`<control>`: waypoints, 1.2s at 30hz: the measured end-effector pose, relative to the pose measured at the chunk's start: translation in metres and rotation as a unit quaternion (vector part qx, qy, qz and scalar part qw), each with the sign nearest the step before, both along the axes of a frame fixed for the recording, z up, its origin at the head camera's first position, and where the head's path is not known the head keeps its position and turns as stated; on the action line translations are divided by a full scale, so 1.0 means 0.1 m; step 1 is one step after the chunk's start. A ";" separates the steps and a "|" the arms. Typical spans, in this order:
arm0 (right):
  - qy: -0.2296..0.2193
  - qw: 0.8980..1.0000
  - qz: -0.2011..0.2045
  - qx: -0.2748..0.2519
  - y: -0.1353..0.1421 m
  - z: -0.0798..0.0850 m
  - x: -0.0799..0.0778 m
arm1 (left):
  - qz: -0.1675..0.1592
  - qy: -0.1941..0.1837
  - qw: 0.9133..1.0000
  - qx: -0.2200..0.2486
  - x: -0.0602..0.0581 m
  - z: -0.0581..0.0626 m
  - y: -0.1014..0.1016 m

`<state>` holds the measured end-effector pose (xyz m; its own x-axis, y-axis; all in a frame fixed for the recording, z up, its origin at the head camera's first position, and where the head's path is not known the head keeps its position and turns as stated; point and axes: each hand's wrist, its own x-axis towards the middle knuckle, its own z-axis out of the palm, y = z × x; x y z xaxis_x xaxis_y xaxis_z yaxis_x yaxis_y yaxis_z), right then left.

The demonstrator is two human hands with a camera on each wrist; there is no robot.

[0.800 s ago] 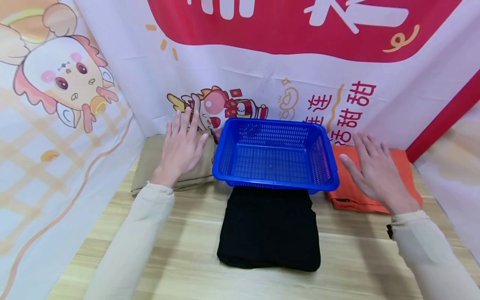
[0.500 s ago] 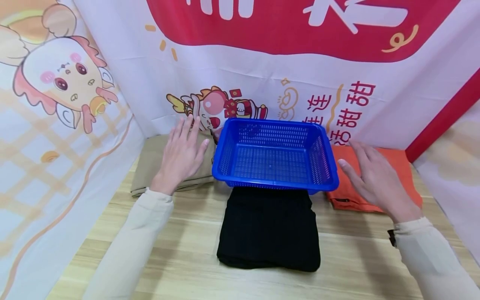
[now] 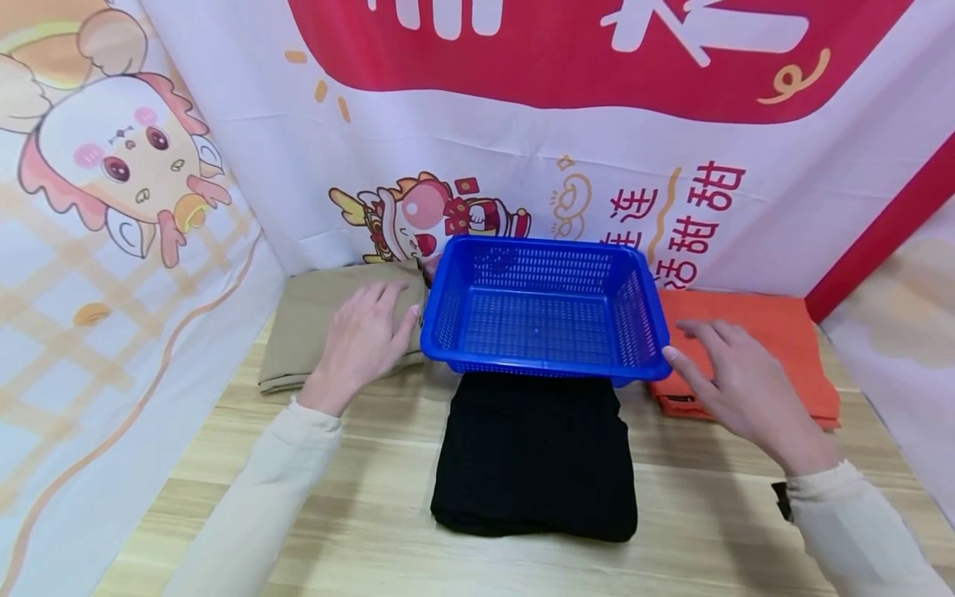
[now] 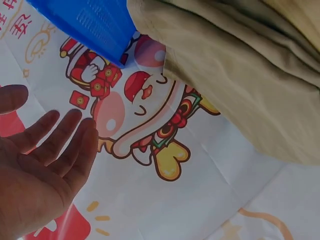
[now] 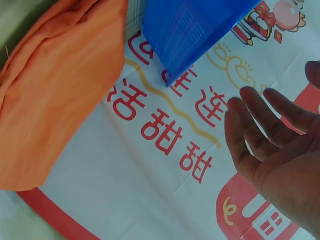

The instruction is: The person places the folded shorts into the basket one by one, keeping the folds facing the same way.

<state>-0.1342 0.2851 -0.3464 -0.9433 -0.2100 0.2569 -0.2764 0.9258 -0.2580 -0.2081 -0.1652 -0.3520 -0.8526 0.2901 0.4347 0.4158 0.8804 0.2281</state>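
A blue plastic basket (image 3: pixel 537 323) with perforated walls stands in the middle of the head view, with no contents visible. My left hand (image 3: pixel 366 336) hovers over a folded khaki garment (image 3: pixel 298 319) at the basket's left, its fingers loosely bent. To the right, my right hand (image 3: pixel 746 390) is above a folded orange garment (image 3: pixel 791 340), thumb near the basket's right rim. Both wrist views show a gap between the fingers and the blue basket (image 4: pixel 95 25). In front of the basket lies a folded black garment (image 3: pixel 533 464); whether it reaches underneath is hidden.
The light wood-grain table (image 3: pixel 373 531) carries all of these items. A printed cloth backdrop (image 3: pixel 582 133) with red lettering rises close behind the basket. Another printed cloth (image 3: pixel 149 332) borders the left side. A red strip (image 3: pixel 880 240) runs along the right rear corner.
Both hands have lowered and drawn slightly back toward me. Their raised, straighter fingers have bent downward, and the right thumb has come closer to the basket. The basket and garments have stayed put.
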 end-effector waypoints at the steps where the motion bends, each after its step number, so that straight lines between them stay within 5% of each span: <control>1: 0.002 1.000 0.002 -0.001 -0.01 -0.01 0.02 | 0.001 -0.003 1.000 0.002 0.02 -0.01 0.00; 11: 0.020 0.998 0.053 -0.005 -0.12 -0.12 0.17 | 0.018 -0.052 0.998 0.034 0.17 -0.13 0.00; 23: -0.078 0.993 0.085 -0.026 -0.23 -0.29 0.20 | 0.027 -0.165 0.985 0.037 0.22 -0.36 -0.01; 29: -0.172 0.980 0.089 -0.052 -0.26 -0.36 0.18 | 0.013 -0.236 0.971 0.044 0.21 -0.51 0.07; 36: -0.227 0.966 0.086 -0.089 -0.29 -0.48 0.14 | 0.010 -0.259 0.964 0.048 0.19 -0.62 0.20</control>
